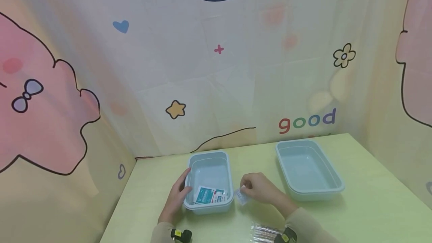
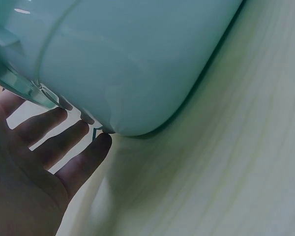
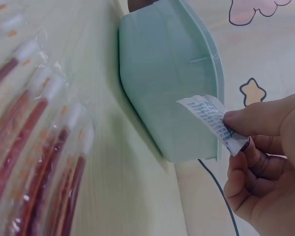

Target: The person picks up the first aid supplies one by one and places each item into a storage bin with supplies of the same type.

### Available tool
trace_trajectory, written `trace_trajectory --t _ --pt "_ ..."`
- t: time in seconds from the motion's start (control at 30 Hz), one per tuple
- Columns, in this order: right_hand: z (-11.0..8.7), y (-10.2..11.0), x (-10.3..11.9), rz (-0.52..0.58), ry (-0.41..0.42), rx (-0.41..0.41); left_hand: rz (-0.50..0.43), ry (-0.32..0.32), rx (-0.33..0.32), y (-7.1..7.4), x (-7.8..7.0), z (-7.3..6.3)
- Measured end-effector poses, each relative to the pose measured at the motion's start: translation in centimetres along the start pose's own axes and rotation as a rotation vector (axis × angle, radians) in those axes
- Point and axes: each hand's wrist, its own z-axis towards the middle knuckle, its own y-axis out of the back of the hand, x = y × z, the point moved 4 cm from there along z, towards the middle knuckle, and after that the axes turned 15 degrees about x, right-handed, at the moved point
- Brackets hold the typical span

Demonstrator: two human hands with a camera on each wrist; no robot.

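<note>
At the left of the table, a light blue plastic basin (image 1: pixel 209 210) holds teal-and-white printed packets (image 1: pixel 204 195) near its front end. My left hand (image 1: pixel 174 201) holds the left side of this basin, thumb over the rim; in the left wrist view its fingertips (image 2: pixel 104 140) rest against the outer wall. Just right of the basin, my right hand (image 1: pixel 261 188) pinches a small white sachet (image 3: pixel 206 113) with blue print between thumb and fingers. The sachet hangs outside the basin's right wall, tilted.
A second light blue basin (image 1: pixel 308 171) stands at the right of the table (image 1: pixel 368 198). Near the front edge lie several clear-wrapped sticks (image 1: pixel 264 233) with white ends and reddish-brown shafts, partly behind the right wrist. A printed curtain (image 1: pixel 216 85) closes off the back.
</note>
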Motion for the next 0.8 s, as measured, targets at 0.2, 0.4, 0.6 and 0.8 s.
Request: trace_trajectory --t 0.2,0.4,0.6,0.8 --pt "0.13 0.07 0.15 -0.016 -0.012 -0.016 -0.005 0.014 -0.003 -0.06 0.0 -0.01" --pt "0.16 0.26 0.37 -0.014 -0.021 -0.025 0.004 0.005 -0.004 -0.1 -0.1 -0.09" --pt "0.07 0.41 0.46 -0.005 -0.023 -0.037 -0.002 0.005 -0.006 -0.13 -0.15 -0.06" --pt "0.27 0.55 0.44 0.001 -0.035 -0.033 -0.008 0.012 -0.007 -0.13 -0.18 -0.06"
